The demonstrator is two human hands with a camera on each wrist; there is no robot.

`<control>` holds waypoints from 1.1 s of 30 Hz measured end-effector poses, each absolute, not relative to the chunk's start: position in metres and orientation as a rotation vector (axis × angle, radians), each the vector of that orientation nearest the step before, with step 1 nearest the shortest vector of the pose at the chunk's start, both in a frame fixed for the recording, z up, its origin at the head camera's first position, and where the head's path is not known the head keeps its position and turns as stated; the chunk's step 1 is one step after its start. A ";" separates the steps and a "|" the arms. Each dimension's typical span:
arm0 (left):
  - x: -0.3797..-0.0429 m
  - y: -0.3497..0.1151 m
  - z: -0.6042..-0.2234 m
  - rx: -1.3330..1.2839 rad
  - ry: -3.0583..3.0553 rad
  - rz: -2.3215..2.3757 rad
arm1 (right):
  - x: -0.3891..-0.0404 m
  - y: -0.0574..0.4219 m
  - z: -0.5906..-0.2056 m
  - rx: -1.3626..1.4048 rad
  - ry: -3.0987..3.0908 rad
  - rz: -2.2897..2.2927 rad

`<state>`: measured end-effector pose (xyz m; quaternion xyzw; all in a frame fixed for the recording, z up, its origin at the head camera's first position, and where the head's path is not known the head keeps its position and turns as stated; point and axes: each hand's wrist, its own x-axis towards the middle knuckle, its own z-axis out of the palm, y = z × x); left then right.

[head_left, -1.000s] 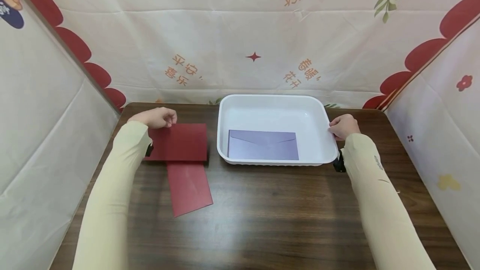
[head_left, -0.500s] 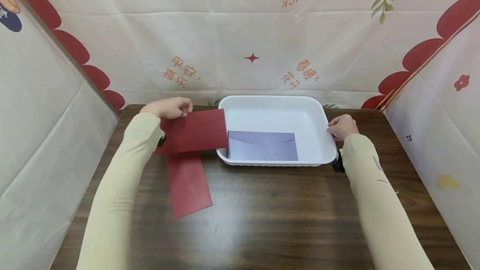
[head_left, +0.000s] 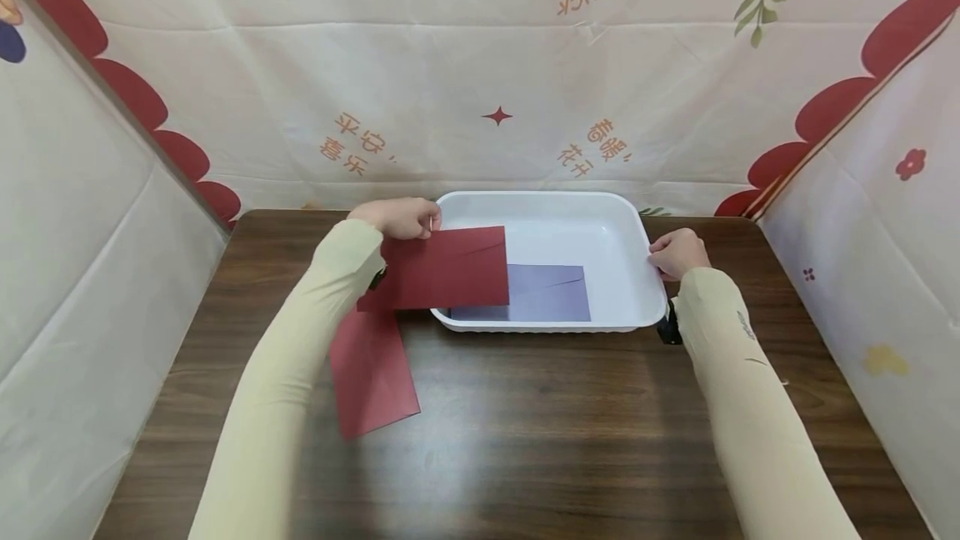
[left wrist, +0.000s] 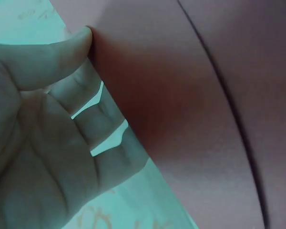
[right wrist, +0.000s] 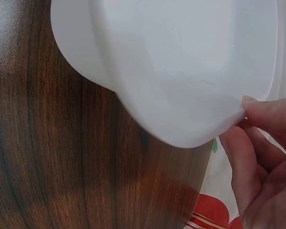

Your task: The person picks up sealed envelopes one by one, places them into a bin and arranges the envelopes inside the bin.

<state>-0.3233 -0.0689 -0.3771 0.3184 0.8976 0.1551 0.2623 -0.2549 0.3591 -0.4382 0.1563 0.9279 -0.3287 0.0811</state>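
My left hand (head_left: 401,218) pinches the upper edge of a red envelope (head_left: 450,269), thumb on one face and fingers behind it in the left wrist view. That envelope overlaps the left side of a white plastic tray (head_left: 615,257) and covers part of a purple envelope (head_left: 551,294) lying in the tray. My right hand (head_left: 678,254) grips the tray's right rim, with the thumb over the edge and fingers underneath in the right wrist view. A second red envelope (head_left: 375,382) lies on the table left of the tray, its upper end hidden behind the held one.
The brown wooden table (head_left: 525,432) extends toward me in front of the tray. A printed white cloth (head_left: 300,90) hangs along its back edge, and more white cloth stands at the left and right sides.
My left hand has carried the red envelope rightward from the table's left part to over the tray's left side. The right hand stays on the rim.
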 end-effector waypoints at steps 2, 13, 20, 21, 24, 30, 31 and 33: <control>-0.325 -0.059 -0.377 0.874 2.418 0.402 | -0.255 0.359 -0.438 0.466 2.777 -0.985; -0.329 -0.011 -0.371 0.864 2.369 0.444 | -0.256 0.359 -0.440 0.459 2.795 -0.980; -0.334 0.014 -0.369 0.920 2.395 0.340 | -0.256 0.359 -0.440 0.462 2.794 -0.986; -0.335 0.017 -0.369 0.925 2.397 0.334 | -0.256 0.360 -0.440 0.462 2.793 -0.985; -0.336 0.025 -0.369 0.939 2.418 0.301 | -0.256 0.361 -0.440 0.460 2.789 -0.985; -0.338 0.040 -0.374 0.922 2.457 0.210 | -0.256 0.360 -0.438 0.447 2.787 -0.995; -0.338 0.043 -0.375 0.919 2.454 0.217 | -0.256 0.360 -0.438 0.445 2.790 -0.996; -0.339 0.048 -0.379 0.912 2.446 0.236 | -0.256 0.360 -0.438 0.443 2.788 -1.002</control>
